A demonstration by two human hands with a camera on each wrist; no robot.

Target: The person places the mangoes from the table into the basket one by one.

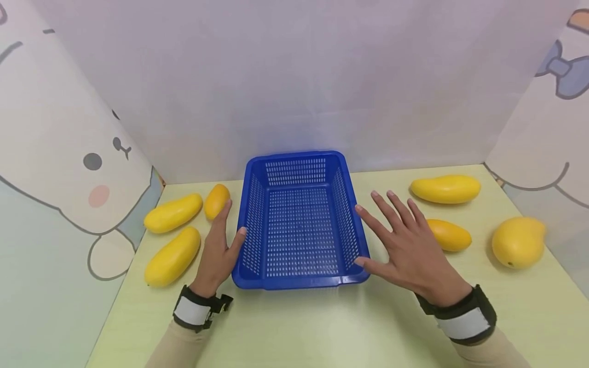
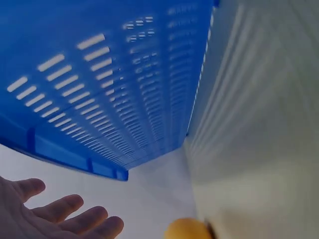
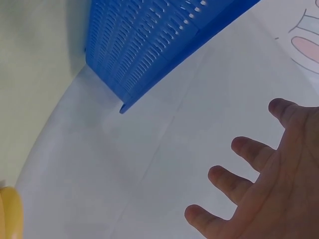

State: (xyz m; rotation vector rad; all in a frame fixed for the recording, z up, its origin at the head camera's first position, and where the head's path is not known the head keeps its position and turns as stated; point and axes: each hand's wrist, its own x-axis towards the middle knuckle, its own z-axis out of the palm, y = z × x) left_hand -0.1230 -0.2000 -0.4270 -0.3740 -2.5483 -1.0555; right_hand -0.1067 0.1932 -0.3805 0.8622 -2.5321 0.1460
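Note:
A blue plastic basket (image 1: 301, 282) with slotted walls stands upright on the table, nothing inside it. Along its left side is my left hand (image 1: 216, 255), fingers extended and the thumb at the rim; whether it touches cannot be told. My right hand (image 1: 411, 250) is spread wide by the right side, thumb and index fingertips close to the rim. In the left wrist view, relaxed fingers (image 2: 84, 219) show below the basket wall (image 2: 99, 89). The right wrist view shows straight, parted fingers (image 3: 232, 184) apart from the basket (image 3: 144, 50). Neither hand holds anything.
Left of the basket lie two long yellow mangoes (image 1: 174, 212) and a smaller orange-yellow one (image 1: 216, 201). To the right are a long yellow mango (image 1: 445, 189), an orange-yellow one (image 1: 450, 235) partly behind my hand, and a large rounded yellow fruit (image 1: 518, 243). A pale wall (image 1: 294, 76) stands behind.

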